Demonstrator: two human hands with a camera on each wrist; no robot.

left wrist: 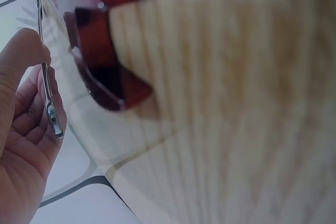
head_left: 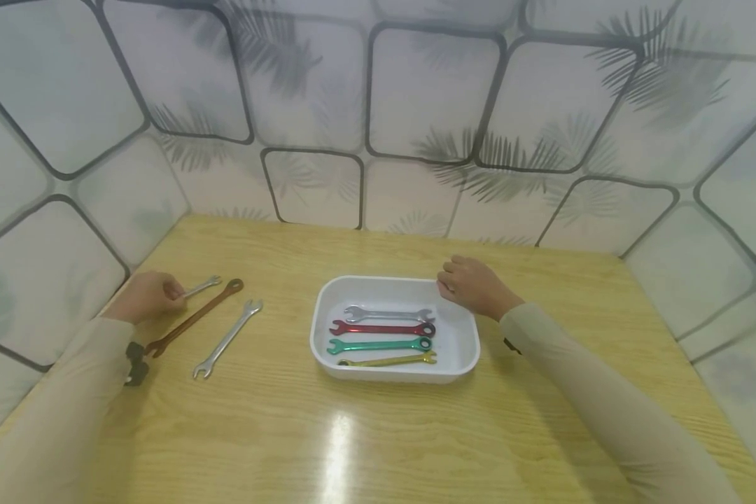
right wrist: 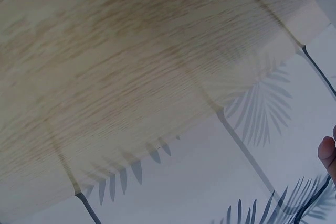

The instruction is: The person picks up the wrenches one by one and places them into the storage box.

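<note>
Left hand [head_left: 148,297] pinches small silver wrench [head_left: 201,286], long axis slanting, forked end pointing rightward and away, right hand [head_left: 472,283] at white tray [head_left: 460,332], grip unclear

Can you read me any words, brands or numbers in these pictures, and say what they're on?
None that I can read.
Green wrench and the other wrenches: any marks too small or blurred to read.
White tray: no lettering shows.
Wall: leaf and line patterns only, no words.
</note>
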